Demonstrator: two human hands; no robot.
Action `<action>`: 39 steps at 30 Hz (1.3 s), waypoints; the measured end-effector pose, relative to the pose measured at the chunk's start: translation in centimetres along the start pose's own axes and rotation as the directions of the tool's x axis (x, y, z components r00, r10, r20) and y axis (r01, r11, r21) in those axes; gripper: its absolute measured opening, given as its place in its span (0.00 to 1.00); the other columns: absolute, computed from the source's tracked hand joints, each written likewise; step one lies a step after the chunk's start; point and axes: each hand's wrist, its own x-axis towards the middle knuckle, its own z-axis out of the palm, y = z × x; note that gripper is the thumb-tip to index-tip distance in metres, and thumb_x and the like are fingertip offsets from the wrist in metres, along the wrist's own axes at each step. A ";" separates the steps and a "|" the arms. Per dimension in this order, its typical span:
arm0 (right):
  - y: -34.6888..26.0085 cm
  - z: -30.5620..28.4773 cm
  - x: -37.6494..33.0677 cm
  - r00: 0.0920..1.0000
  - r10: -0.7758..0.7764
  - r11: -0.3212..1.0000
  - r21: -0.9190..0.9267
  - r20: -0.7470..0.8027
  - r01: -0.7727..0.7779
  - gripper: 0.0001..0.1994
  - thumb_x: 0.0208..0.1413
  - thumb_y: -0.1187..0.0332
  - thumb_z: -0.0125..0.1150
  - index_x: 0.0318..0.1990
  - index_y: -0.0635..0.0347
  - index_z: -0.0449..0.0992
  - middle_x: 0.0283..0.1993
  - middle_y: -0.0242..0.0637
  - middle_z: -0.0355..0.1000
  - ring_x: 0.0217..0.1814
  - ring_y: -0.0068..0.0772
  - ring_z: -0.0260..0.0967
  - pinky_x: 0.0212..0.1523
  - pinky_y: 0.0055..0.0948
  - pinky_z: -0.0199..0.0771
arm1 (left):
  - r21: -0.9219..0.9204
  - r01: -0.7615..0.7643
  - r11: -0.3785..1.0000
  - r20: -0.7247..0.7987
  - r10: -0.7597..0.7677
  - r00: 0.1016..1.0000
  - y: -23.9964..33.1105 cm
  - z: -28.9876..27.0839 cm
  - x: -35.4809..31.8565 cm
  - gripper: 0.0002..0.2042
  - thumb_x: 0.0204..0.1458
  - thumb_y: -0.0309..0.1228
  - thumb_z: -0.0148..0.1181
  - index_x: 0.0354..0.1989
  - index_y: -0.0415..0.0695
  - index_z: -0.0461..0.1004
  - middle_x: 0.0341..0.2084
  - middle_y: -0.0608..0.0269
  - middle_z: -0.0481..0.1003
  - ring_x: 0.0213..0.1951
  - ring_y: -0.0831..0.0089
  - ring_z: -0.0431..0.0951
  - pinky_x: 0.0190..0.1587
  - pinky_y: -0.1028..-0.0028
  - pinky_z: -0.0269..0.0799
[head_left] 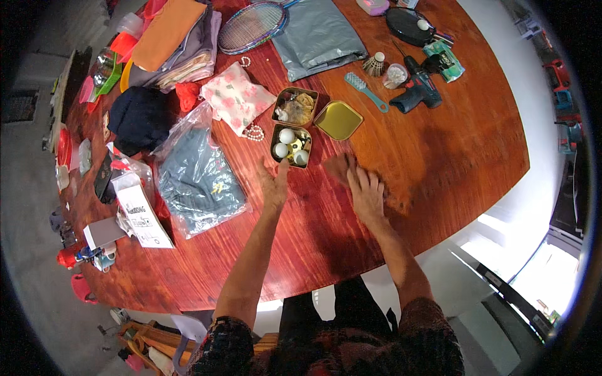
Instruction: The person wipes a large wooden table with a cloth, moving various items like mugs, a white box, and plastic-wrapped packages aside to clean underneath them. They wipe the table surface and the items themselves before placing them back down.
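Note:
Two small square tins stand side by side ahead of my hands. The near tin (291,145) has a gold inside and holds several white balls (281,150). In the far tin (295,107) lie small mixed items that I cannot make out. My left hand (274,187) is open, fingers apart, just below the near tin's front edge. To its right, my right hand (367,193) is low over the table, its fingers on a flat brown piece (337,167), blurred and perhaps a lid. A gold square lid (339,120) lies inside up beside the tins.
At left are a bagged grey garment (199,178), a dark cloth (141,119) and a white paper box (143,213). Behind are a floral pouch (237,97), a badminton racket (253,28) and a grey plastic mailer (318,37). A brush (367,91) and a cordless drill (418,88) lie far right.

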 end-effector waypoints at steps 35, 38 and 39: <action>0.1 0.7 -8.6 0.990 -0.063 0.929 0.370 0.128 0.011 0.26 0.48 0.74 0.59 0.58 0.46 0.67 0.60 0.40 0.56 0.59 0.53 0.51 0.53 0.56 0.59 | 0.889 -0.351 0.294 0.194 0.453 0.870 -2.0 -0.6 -8.1 0.27 0.45 0.26 0.60 0.58 0.45 0.64 0.47 0.53 0.69 0.48 0.55 0.69 0.46 0.61 0.71; 0.3 0.5 -8.4 0.993 -0.065 0.934 0.357 0.101 0.025 0.26 0.45 0.77 0.57 0.56 0.48 0.70 0.58 0.41 0.59 0.57 0.51 0.55 0.54 0.50 0.62 | 0.903 -0.351 0.246 0.230 0.415 0.881 -2.0 -1.2 -8.5 0.28 0.45 0.26 0.60 0.58 0.48 0.64 0.45 0.57 0.69 0.44 0.59 0.72 0.42 0.63 0.72; 0.5 0.6 -8.4 0.992 -0.071 0.934 0.355 0.103 0.030 0.26 0.45 0.77 0.57 0.56 0.48 0.70 0.58 0.41 0.60 0.57 0.51 0.54 0.53 0.50 0.63 | 0.908 -0.355 0.221 0.250 0.394 0.885 -1.8 -1.3 -8.7 0.28 0.45 0.26 0.60 0.58 0.49 0.64 0.45 0.57 0.70 0.44 0.60 0.72 0.41 0.64 0.72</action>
